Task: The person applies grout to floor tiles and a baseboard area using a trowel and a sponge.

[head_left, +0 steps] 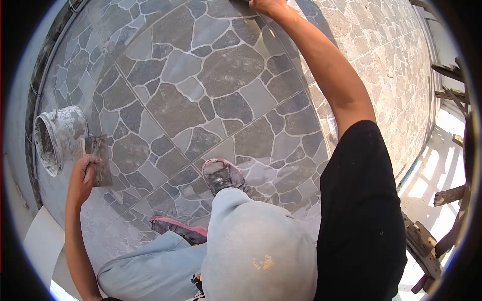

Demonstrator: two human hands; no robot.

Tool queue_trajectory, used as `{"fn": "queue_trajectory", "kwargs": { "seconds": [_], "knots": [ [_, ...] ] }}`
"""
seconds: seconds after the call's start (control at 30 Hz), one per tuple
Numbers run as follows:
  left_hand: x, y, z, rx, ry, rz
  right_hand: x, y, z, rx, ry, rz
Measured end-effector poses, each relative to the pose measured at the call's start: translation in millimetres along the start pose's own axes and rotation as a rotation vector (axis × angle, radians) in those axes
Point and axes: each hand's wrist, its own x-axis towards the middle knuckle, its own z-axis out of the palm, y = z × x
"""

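Note:
My left hand (pixel 83 174) is closed round the handle of a flat rectangular trowel (pixel 103 168), its grey blade smeared with pale residue. Just beyond that hand, a plaster-caked white bucket (pixel 70 125) lies tipped on its side, mouth towards the left. My right arm stretches far forward, and my right hand (pixel 268 6) is at the top edge of the view, partly cut off. Its fingers are closed by a dark object (pixel 242 5), too cropped to name. Beneath both hands spreads a stone-patterned tile floor (pixel 231 70) with pale joint lines and dusty patches.
My bent knee (pixel 256 246) and dusty shoes (pixel 221 175) take up the lower middle. A wall edge with a pipe (pixel 37 85) runs along the left. Rough wooden pieces (pixel 449 195) stand at the right, beside sunlit ground.

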Motion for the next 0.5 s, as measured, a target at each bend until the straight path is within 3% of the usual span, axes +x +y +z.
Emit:
{"fn": "queue_trajectory", "kwargs": {
  "seconds": [0.03, 0.07, 0.17, 0.23, 0.33, 0.4, 0.5],
  "knots": [
    [-19, -12, -6, -0.036, -0.016, -0.066, -52, -2, -13, 0.135, 0.054, -0.026],
    [-41, -26, -11, -0.068, -0.035, -0.139, -103, 2, -10, -0.066, 0.179, -0.134],
    [-102, -81, -19, -0.153, 0.009, -0.259, -251, 1, -44, 0.055, -0.012, -0.023],
    [-120, -102, -17, -0.216, 0.027, -0.321, -311, 2, -63, -0.001, -0.139, 0.068],
    [-102, -101, -2, -0.180, 0.017, -0.316, -302, 8, -58, 0.008, -0.107, 0.112],
    [-81, -89, 3, -0.198, 0.012, -0.262, -256, 13, -40, -0.025, 0.123, -0.048],
    [-74, -77, -8, 0.010, -0.126, -0.162, -219, 11, -43, -0.072, 0.087, -0.035]
  ]
}}
